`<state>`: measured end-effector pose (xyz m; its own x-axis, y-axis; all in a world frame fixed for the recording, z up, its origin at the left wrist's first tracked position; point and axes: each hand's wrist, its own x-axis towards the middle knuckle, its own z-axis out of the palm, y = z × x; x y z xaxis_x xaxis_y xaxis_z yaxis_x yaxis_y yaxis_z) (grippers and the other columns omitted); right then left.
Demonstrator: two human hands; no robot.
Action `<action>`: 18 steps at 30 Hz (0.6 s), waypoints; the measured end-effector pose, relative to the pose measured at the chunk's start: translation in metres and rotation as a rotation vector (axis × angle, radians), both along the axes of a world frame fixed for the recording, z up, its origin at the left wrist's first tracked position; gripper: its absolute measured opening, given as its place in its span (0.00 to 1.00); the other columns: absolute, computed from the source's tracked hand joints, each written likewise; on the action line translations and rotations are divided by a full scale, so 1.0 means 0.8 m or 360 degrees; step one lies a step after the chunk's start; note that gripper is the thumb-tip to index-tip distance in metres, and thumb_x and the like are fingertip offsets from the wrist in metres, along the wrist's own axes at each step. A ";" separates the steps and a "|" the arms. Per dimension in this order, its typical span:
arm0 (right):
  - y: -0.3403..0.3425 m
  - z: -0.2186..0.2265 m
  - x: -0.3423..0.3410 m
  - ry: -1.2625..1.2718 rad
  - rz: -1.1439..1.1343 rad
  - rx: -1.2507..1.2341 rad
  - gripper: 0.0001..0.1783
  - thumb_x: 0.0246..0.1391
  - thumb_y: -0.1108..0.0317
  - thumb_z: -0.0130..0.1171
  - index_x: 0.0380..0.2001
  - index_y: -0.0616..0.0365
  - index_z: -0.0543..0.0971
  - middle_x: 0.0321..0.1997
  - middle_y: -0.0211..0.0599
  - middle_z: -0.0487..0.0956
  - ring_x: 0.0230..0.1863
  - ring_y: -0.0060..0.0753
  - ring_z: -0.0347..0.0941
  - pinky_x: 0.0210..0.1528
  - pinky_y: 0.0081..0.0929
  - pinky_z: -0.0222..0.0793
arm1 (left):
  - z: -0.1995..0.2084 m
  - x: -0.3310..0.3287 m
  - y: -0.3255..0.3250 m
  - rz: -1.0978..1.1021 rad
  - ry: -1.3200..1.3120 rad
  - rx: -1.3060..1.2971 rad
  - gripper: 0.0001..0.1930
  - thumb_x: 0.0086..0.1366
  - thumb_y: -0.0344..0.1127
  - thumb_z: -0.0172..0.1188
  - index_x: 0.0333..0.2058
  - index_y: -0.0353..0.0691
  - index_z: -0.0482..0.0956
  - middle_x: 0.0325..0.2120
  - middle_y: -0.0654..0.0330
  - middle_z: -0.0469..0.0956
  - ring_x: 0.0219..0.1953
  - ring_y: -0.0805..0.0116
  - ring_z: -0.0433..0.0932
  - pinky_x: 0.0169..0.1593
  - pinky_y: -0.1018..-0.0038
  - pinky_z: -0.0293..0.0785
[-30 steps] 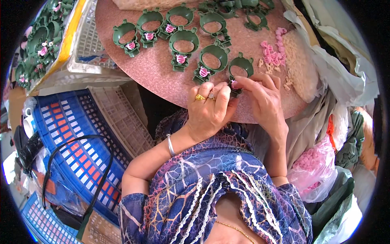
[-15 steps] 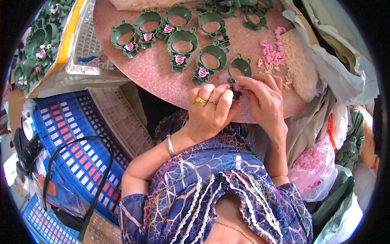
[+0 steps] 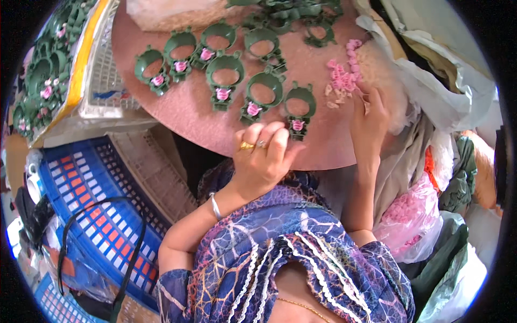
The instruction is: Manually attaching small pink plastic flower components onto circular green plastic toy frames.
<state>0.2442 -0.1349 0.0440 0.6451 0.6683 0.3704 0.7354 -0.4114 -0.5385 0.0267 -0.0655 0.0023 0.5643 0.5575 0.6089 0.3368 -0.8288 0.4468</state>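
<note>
My left hand (image 3: 263, 153), with rings on its fingers, is curled at the table's near edge. Its thumb and forefinger close on the lower end of a green plastic ring-shaped part (image 3: 299, 105), which bears a small pink piece (image 3: 297, 125). The other fingertips are tucked out of sight. My right hand (image 3: 371, 116) reaches to the near side of a pile of pink pieces (image 3: 342, 76), fingers extended and somewhat apart; nothing shows between them. Small cream pieces (image 3: 335, 98) lie beside that pile. Several similar green parts (image 3: 225, 75) with pink pieces are spread to the left.
More green parts (image 3: 291, 16) are heaped at the table's far side. A bag of cream pieces (image 3: 172, 15) stands at the far left, and a cream heap (image 3: 377, 64) at the right. Baskets, including a blue one (image 3: 94, 204), flank my left; a pink-filled bag (image 3: 409, 220) is on my right.
My right hand has left the green part and moved right and away to the pink pile. The pink piece now sits uncovered on that part, beside my left hand.
</note>
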 end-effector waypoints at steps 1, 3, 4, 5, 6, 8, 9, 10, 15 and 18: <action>-0.001 -0.003 0.012 -0.0187 0.0017 -0.0088 0.12 0.54 0.74 0.61 0.43 0.61 0.81 0.41 0.49 0.80 0.44 0.49 0.77 0.45 0.37 0.73 | 0.002 -0.002 0.002 0.0003 -0.0018 0.0025 0.22 0.55 0.45 0.72 0.42 0.42 0.74 0.40 0.64 0.78 0.43 0.62 0.74 0.45 0.65 0.66; -0.004 -0.007 0.017 -0.0058 0.0053 -0.0091 0.12 0.54 0.73 0.62 0.43 0.61 0.82 0.41 0.49 0.80 0.43 0.50 0.77 0.45 0.38 0.73 | 0.002 -0.004 0.004 0.0018 -0.0047 0.0047 0.22 0.54 0.44 0.74 0.42 0.43 0.74 0.41 0.64 0.78 0.43 0.62 0.74 0.45 0.65 0.65; 0.000 -0.006 0.014 0.0094 0.0102 -0.0095 0.12 0.54 0.72 0.62 0.42 0.61 0.82 0.40 0.49 0.80 0.43 0.50 0.77 0.45 0.39 0.72 | 0.001 -0.006 0.007 0.0014 -0.0052 0.0075 0.22 0.54 0.44 0.74 0.42 0.43 0.74 0.41 0.64 0.78 0.43 0.62 0.74 0.45 0.65 0.65; 0.004 -0.005 0.010 0.0080 0.0098 -0.0085 0.12 0.54 0.72 0.62 0.42 0.61 0.82 0.40 0.49 0.80 0.43 0.50 0.77 0.45 0.39 0.72 | 0.002 -0.005 0.008 0.0032 -0.0067 0.0097 0.21 0.54 0.43 0.73 0.42 0.43 0.74 0.41 0.65 0.78 0.43 0.63 0.73 0.45 0.65 0.65; 0.009 -0.004 0.005 0.0009 0.0076 -0.0071 0.11 0.54 0.72 0.63 0.42 0.61 0.82 0.39 0.49 0.80 0.42 0.51 0.77 0.44 0.39 0.72 | 0.004 -0.004 0.008 0.0031 -0.0079 0.0109 0.21 0.54 0.43 0.73 0.42 0.43 0.74 0.41 0.65 0.78 0.43 0.63 0.73 0.45 0.65 0.65; 0.020 -0.008 0.005 -0.0061 0.0076 -0.0038 0.11 0.54 0.71 0.64 0.41 0.62 0.82 0.37 0.49 0.80 0.41 0.51 0.77 0.43 0.40 0.72 | 0.007 -0.005 0.011 0.0058 -0.0022 0.0129 0.20 0.55 0.43 0.73 0.41 0.43 0.75 0.41 0.66 0.78 0.43 0.63 0.73 0.46 0.65 0.64; 0.025 -0.013 0.007 -0.0116 0.0076 -0.0089 0.10 0.53 0.71 0.64 0.39 0.63 0.83 0.37 0.48 0.80 0.40 0.51 0.77 0.42 0.40 0.72 | 0.013 -0.005 0.012 0.0038 -0.0005 0.0083 0.21 0.51 0.40 0.76 0.40 0.44 0.76 0.42 0.63 0.78 0.45 0.61 0.73 0.49 0.64 0.65; 0.029 -0.016 0.011 -0.0174 0.0072 -0.0137 0.09 0.53 0.71 0.65 0.37 0.63 0.83 0.36 0.48 0.80 0.40 0.51 0.77 0.41 0.40 0.72 | 0.019 -0.003 0.017 0.0046 -0.0011 0.0100 0.21 0.51 0.40 0.76 0.40 0.44 0.76 0.42 0.63 0.78 0.45 0.61 0.73 0.49 0.64 0.65; 0.030 -0.019 0.040 -0.0251 0.0137 -0.0058 0.09 0.54 0.72 0.66 0.37 0.65 0.83 0.35 0.47 0.80 0.33 0.39 0.78 0.35 0.31 0.71 | 0.048 0.022 0.061 0.0156 0.0158 0.0186 0.18 0.52 0.37 0.73 0.41 0.45 0.80 0.42 0.67 0.77 0.46 0.62 0.72 0.51 0.63 0.63; 0.032 -0.007 0.035 -0.0222 0.0122 -0.0102 0.07 0.54 0.74 0.65 0.36 0.65 0.83 0.34 0.46 0.80 0.31 0.40 0.78 0.34 0.32 0.71 | 0.061 0.074 0.100 0.0037 0.0171 0.0357 0.07 0.58 0.35 0.61 0.35 0.45 0.78 0.38 0.63 0.78 0.46 0.63 0.74 0.48 0.64 0.66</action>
<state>0.2718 -0.1097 0.0385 0.5364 0.7389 0.4077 0.8318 -0.3814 -0.4032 0.0857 0.0147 0.0513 0.6212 0.4289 0.6559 0.3928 -0.8946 0.2130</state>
